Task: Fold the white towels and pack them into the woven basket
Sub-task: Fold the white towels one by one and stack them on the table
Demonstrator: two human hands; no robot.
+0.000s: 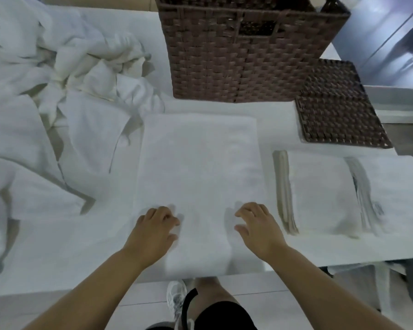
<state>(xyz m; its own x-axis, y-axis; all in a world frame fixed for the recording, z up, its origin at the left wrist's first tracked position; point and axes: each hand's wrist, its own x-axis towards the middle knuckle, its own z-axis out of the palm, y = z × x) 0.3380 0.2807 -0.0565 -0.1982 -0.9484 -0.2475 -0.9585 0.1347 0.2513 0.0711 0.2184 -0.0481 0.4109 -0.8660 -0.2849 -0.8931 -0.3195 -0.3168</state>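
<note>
You stand at a white table (57, 253) whose near edge runs across the bottom of the view, with pale floor below it and a shiny metallic wall or cabinet (391, 32) filling the far right corner of the room. A big heap of unfolded white towels (57, 67) sprawls over the whole left side of the table, crumpled and overlapping, its edge lying just beside the towel you are working on. At the far centre the woven basket (243, 58) stands upright, dark brown, with a handle cut-out in the wall that faces you; its inside is not visible from here. Directly in front of you a half-folded towel (198, 163) lies flat, reaching from near the foot of the basket to the near edge of the table, where its end hangs slightly over. To its right sit two stacks of folded towels (343, 194), side by side and touching, their layered edges facing left. Beyond those, at the table's right edge, a flat woven lid (339, 108) lies just beside the basket. Your left hand (153, 232) and right hand (258, 227) both rest on the near end of the flat towel, well apart, fingers bent with the tips pressing on the cloth; neither visibly pinches a fold. Below the table edge you see your bare knee and a white sneaker (177, 296).
</note>
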